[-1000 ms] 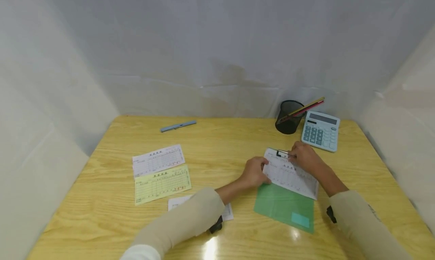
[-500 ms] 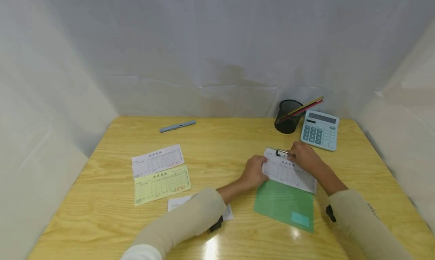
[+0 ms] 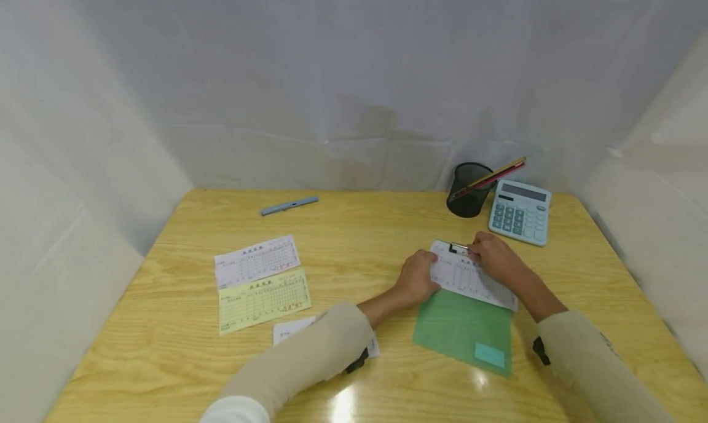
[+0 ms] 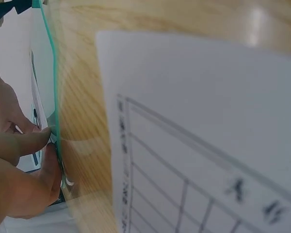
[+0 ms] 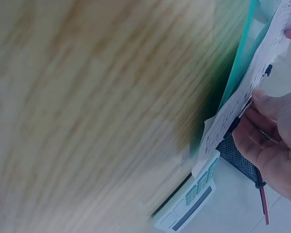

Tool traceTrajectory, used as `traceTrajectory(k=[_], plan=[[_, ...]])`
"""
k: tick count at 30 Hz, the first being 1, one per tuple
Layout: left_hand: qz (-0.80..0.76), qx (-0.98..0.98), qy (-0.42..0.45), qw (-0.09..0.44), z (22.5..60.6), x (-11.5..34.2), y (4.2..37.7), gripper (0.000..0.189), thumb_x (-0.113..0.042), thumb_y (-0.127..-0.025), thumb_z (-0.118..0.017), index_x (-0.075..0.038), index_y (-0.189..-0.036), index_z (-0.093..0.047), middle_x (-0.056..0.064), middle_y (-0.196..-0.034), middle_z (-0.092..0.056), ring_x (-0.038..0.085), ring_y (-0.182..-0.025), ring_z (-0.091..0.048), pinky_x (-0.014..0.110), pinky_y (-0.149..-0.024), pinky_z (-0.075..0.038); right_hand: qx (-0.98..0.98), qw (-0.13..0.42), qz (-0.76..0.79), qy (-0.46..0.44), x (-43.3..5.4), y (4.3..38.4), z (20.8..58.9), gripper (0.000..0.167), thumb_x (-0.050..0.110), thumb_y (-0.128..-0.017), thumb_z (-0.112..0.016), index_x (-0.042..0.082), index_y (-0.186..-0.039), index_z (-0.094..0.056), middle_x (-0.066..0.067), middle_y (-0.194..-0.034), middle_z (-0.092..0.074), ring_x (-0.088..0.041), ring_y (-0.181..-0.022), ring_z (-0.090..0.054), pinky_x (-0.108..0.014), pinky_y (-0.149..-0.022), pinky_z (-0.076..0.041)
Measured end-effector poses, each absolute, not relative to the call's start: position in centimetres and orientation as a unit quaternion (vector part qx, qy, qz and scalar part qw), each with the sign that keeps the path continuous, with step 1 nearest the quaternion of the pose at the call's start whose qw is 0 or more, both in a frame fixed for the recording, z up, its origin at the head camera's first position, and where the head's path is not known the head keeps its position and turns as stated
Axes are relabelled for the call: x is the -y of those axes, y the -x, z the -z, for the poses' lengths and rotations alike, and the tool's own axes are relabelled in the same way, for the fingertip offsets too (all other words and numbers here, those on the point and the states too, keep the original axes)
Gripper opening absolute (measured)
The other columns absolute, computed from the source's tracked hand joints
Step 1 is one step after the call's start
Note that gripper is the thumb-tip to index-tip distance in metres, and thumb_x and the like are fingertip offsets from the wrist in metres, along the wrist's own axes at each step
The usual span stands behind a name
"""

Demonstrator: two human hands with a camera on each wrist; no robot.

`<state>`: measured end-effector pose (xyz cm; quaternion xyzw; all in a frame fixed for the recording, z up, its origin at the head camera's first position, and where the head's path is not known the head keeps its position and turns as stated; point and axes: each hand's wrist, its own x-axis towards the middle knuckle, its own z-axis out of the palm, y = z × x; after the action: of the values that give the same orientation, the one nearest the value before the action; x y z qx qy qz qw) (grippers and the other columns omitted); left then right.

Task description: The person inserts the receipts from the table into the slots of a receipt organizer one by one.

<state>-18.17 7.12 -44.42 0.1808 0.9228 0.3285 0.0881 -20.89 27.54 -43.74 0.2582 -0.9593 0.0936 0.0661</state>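
A translucent green clipboard [image 3: 453,324] lies at the right of the table, a pale blue label near its lower corner. White printed forms [image 3: 470,283] cover its upper part, under or against a metal clip [image 3: 458,249]. My left hand [image 3: 416,278] pinches the left edge of the forms; in the left wrist view its thumb and fingers [image 4: 51,162] meet at the board's edge. With thumb and fingers, my right hand [image 3: 498,260] grips the clip's lever, seen close in the right wrist view beside the forms [image 5: 233,109]. How firmly the clip bites is hidden.
A calculator [image 3: 520,211] and a tilted black mesh pen cup [image 3: 466,192] with pencils stand behind the right hand. Left lie a white form [image 3: 257,260], a yellow form [image 3: 265,300] and a blue pen [image 3: 290,205]. Another white slip [image 3: 290,329] sits partly under the left sleeve.
The forms have slid up the clipboard toward the clip, baring more green. My left hand shifted slightly with them. The right hand stays at the clip.
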Motion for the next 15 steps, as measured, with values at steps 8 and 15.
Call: traceTrajectory(k=[8, 15], plan=[[-0.312, -0.925, -0.199, 0.082, 44.41, -7.21, 18.36, 0.059, -0.006, -0.076, -0.074, 0.003, -0.131, -0.052, 0.014, -0.129, -0.056, 0.024, -0.118, -0.053, 0.031, -0.105, -0.04, 0.957, 0.066, -0.099, -0.266, -27.65, 20.89, 43.62, 0.012, -0.003, -0.084, -0.064, -0.003, -0.093, -0.073, -0.01, -0.079, -0.058, -0.025, -0.076, -0.059, -0.037, -0.067, -0.053], [-0.297, -0.928, -0.209, 0.089, 44.36, -7.2, 18.43, 0.059, -0.008, -0.08, -0.071, 0.002, -0.134, -0.048, 0.014, -0.132, -0.054, 0.022, -0.119, -0.052, 0.03, -0.105, -0.04, 0.955, 0.065, -0.106, -0.271, -27.65, 20.92, 43.57, 0.012, -0.004, -0.084, -0.064, -0.003, -0.092, -0.073, -0.01, -0.079, -0.058, -0.026, -0.076, -0.06, -0.036, -0.066, -0.053]])
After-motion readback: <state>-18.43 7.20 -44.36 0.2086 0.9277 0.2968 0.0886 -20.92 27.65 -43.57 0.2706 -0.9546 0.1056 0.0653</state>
